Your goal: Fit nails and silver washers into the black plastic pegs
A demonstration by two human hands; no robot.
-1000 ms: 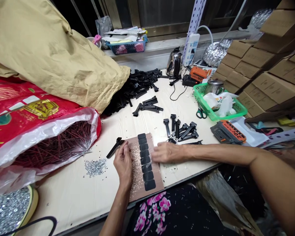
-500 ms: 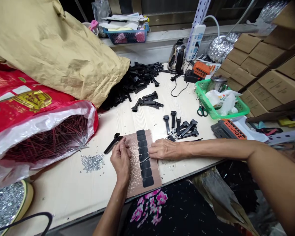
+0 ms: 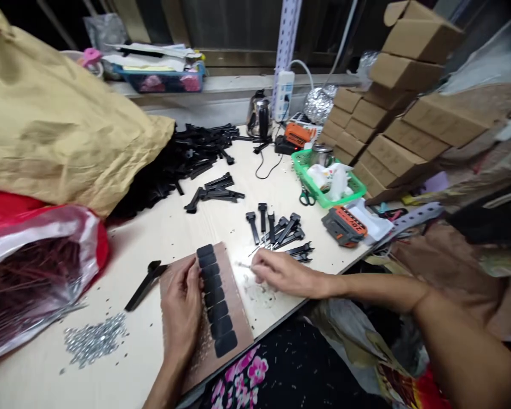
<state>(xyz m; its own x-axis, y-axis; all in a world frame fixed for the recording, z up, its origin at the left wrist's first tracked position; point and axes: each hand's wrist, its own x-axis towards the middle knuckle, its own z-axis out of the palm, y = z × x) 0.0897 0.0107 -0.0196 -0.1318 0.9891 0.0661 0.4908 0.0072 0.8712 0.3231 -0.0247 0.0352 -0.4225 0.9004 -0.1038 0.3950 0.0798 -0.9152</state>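
Observation:
My left hand lies on a brown board, its fingers curled beside a row of black rounded-square pads. Whatever those fingers may hold is hidden. To the right of the board, my right hand is closed in a pinch. A thin, light metal pin, blurred, sticks out leftward from its fingertips. Just beyond this hand is a cluster of black plastic T-headed parts, some with metal shafts showing. One long black part lies left of the board, near my left hand.
Small silvery pieces lie at left, by a red sack of thin rods. A black pile spills under a tan bag. Scissors, a green basket, a battery pack and stacked cardboard boxes are at right.
The view has swung right, so things sit further left. My right hand has moved off the pads to the right of the board, with the thin pin in its fingers. My left hand stays on the board.

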